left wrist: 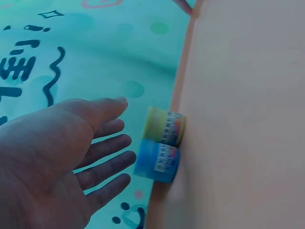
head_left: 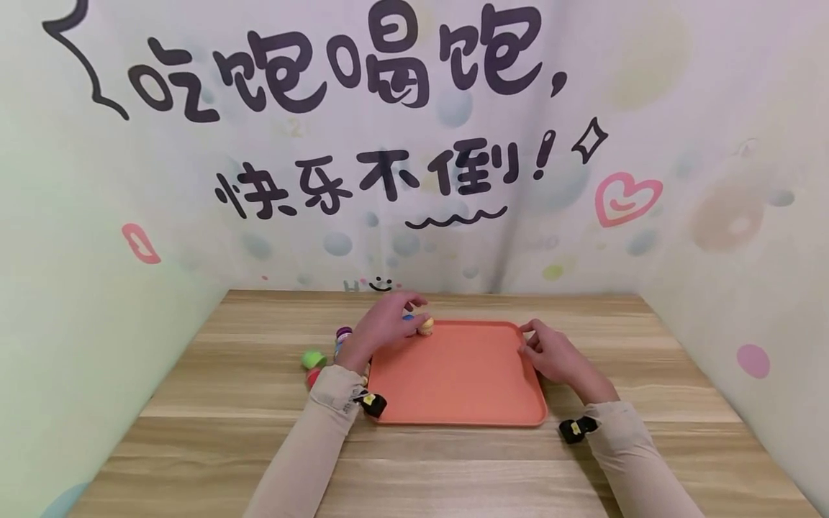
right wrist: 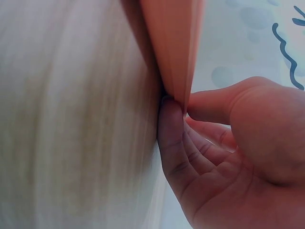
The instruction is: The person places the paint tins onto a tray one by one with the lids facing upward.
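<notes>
A flat salmon-coloured tray (head_left: 460, 381) with a raised rim lies on the wooden table. At its far left corner are two small labelled tubs, a yellow tub (left wrist: 161, 125) and a blue tub (left wrist: 157, 161), side by side against the rim. My left hand (head_left: 388, 320) reaches over that corner. In the left wrist view its fingers (left wrist: 108, 167) are extended toward the tubs, with a small gap between. My right hand (right wrist: 224, 152) pinches the tray's right edge near the far corner, thumb on one side and fingers on the other.
Left of the tray, partly behind my left forearm, lie a green item (head_left: 314, 359), a red item (head_left: 314, 377) and a purple-topped container (head_left: 343, 333). A printed curtain (head_left: 414, 252) stands along the table's far edge and both sides.
</notes>
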`<state>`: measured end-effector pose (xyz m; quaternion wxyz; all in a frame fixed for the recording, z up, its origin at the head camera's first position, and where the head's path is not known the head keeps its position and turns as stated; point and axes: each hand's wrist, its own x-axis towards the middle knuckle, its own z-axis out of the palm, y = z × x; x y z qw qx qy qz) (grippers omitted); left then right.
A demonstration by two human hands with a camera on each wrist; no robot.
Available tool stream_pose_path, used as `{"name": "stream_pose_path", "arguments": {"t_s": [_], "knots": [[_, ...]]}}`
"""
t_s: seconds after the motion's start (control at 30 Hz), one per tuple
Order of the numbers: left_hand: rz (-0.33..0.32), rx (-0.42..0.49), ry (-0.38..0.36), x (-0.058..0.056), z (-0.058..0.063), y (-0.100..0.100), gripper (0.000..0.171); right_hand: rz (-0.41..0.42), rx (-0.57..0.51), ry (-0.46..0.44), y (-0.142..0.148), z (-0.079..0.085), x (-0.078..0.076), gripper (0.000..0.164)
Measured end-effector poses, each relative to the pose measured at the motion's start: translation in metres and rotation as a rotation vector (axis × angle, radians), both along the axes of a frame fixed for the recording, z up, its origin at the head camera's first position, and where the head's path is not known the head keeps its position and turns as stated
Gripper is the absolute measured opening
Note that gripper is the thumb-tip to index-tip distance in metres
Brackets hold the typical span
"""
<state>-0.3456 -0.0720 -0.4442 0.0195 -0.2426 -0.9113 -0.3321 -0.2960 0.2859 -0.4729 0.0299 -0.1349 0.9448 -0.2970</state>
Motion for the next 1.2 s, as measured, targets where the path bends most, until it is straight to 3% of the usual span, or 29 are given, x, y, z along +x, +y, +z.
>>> {"name": "stream_pose_path", "arguments": {"t_s": [0.57,0.9,1.2], "knots": [[0.047,0.023,0.05,-0.001,0.013,-0.019,0.03,-0.004,-0.004,-0.005,-0.002,0.0,0.001,0.04],[0.048,0.014,0.036,-0.001,0.008,-0.039,0.033,0.006,-0.004,0.0,-0.003,0.0,0.0,0.039],[0.108,0.0,-0.007,0.001,0.004,-0.061,0.03,0.018,-0.007,0.008,0.001,0.001,0.001,0.039]]}}
